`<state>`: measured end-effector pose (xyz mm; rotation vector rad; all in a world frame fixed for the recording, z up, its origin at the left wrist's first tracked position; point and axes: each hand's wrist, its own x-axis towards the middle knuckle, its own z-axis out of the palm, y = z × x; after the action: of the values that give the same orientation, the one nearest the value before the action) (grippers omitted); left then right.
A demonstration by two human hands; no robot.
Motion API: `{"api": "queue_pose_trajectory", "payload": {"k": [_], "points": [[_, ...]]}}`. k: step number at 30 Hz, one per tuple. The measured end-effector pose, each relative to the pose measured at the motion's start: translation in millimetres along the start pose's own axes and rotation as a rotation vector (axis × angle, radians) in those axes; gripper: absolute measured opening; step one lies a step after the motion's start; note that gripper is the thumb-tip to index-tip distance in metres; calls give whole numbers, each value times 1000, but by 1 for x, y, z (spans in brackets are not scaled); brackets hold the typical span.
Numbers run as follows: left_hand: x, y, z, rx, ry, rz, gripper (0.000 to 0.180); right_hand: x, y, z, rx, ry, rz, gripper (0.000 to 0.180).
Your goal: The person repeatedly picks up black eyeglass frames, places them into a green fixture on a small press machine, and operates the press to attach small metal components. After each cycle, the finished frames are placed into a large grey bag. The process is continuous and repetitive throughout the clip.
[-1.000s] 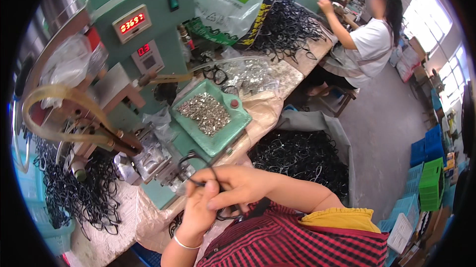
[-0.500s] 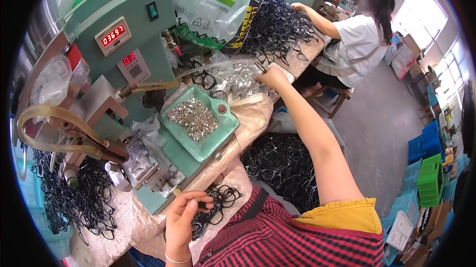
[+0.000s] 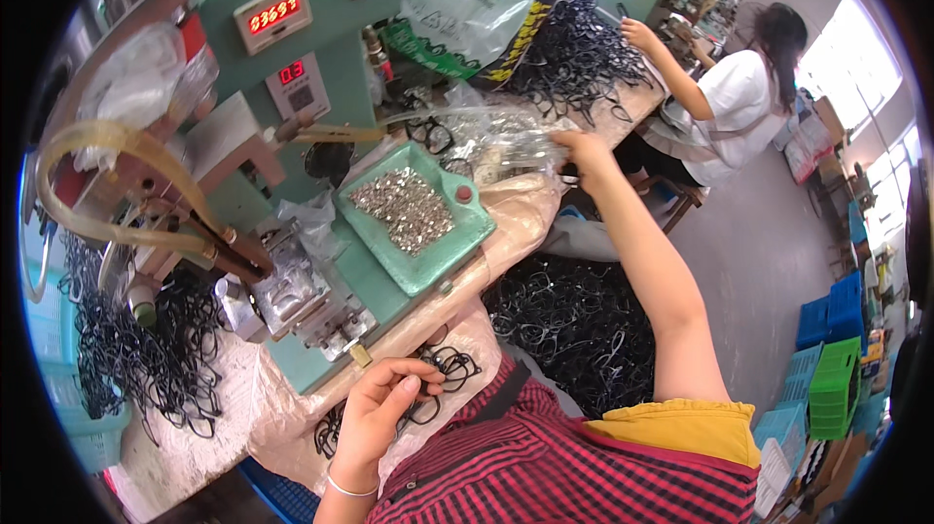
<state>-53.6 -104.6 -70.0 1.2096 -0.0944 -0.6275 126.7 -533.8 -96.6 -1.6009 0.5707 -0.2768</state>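
My right hand (image 3: 586, 156) reaches across the bench, its fingers closed on the edge of a clear plastic bag (image 3: 520, 149) with small shiny metal pieces in and around it. A dark loop shows just under those fingers. My left hand (image 3: 391, 399) is held near the bench's front edge, fingers curled toward the thumb; what they hold, if anything, is hidden. Beside it lie several black eyeglass-frame-like loops (image 3: 452, 363). Between my hands, a green tray (image 3: 418, 276) of small silvery metal pieces (image 3: 404, 208) sits on the green machine base, next to a metal fixture (image 3: 306, 300).
A green machine (image 3: 229, 62) with red digital displays stands at the left, a curved hose (image 3: 58, 169) in front. Black loops are heaped at left (image 3: 161, 359), at the back (image 3: 579, 57) and in a container below (image 3: 574, 329). A co-worker (image 3: 735, 101) sits at the far right.
My view has shifted, so the bench appears farther right. My right hand has pulled the clear bag's plastic slightly toward me. The co-worker's hand has lifted from the far heap.
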Motion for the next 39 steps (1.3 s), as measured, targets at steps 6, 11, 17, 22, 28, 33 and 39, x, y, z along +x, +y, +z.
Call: {"api": "queue_pose_trajectory", "payload": {"k": [6,11,17,22,28,33,39], "points": [[18,0,7,897,-35,436,68,-98,-28,-45,397,-205,214,26],[59,4,42,1254,-166,867,75,-204,-33,0,552,-466,433,20],[39,-10,32,-67,79,-88,38,-220,-11,11,40,-577,-13,29],[38,-11,31,-84,129,-123,58,-232,4,49,-250,-801,-189,42],[33,-19,12,16,80,-47,56,-241,6,60,119,-884,146,28],[20,-18,31,495,8,301,110,-264,-19,72,-44,-593,11,30],[35,-29,30,-360,-42,-118,62,-250,-39,59,-387,-654,-586,59]]}}
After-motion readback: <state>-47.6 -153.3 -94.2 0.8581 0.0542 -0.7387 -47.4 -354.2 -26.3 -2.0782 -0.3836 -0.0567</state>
